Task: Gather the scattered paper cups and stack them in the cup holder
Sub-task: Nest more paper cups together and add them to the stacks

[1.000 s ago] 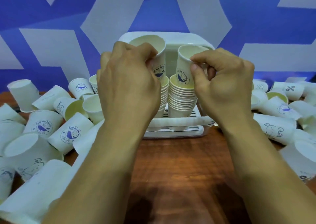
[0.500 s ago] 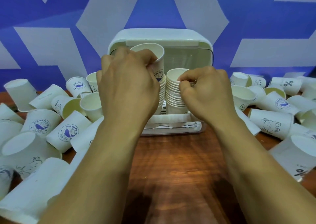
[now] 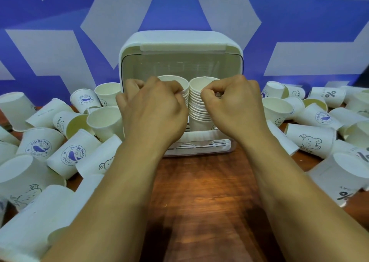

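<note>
Gripping cup rims (image 3: pixel 201 80), left hand (image 3: pixel 153 107) and right hand (image 3: pixel 234 104) crowd cup holder (image 3: pixel 179 40)

Wooden table (image 3: pixel 199 191): dark reddish-brown, clear grain, glossy w/ a bright light patch mid-surface, darker shadow twd the near edge. Behind it, wall (image 3: pixel 279 12): blue bg w/ big pale grey-white angular shapes, chevron-like, across the full width. Wall meets table's far edge.

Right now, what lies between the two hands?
In the head view, between the left hand and the right hand stand the left stack and the right stack of paper cups, side by side in the cup holder.
</note>
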Available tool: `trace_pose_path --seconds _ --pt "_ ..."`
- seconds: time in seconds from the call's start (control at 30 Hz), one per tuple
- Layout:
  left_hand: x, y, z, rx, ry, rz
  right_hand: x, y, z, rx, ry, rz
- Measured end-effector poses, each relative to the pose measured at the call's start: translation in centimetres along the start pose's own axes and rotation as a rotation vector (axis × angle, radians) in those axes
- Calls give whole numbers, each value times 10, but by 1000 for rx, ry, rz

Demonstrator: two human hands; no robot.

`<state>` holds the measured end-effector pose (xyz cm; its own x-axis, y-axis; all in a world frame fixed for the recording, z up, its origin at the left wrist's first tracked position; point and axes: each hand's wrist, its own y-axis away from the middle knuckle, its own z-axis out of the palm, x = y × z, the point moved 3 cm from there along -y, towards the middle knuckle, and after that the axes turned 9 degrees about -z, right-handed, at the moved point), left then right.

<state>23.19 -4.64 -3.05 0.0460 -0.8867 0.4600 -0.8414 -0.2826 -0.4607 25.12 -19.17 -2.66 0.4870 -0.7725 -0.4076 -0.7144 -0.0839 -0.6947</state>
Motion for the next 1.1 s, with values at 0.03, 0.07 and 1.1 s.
trace_pose_path --seconds 0.03,0.07,1.1 --pt "0 1 1 -2 -10 -2 0 0 0 -1 -1 -2" --pt "0 1 2 0 -24 -5 1 0 0 0 -2 -4" --pt "69 48 -4 -166 258 281 85 31 -42 -692 447 392"
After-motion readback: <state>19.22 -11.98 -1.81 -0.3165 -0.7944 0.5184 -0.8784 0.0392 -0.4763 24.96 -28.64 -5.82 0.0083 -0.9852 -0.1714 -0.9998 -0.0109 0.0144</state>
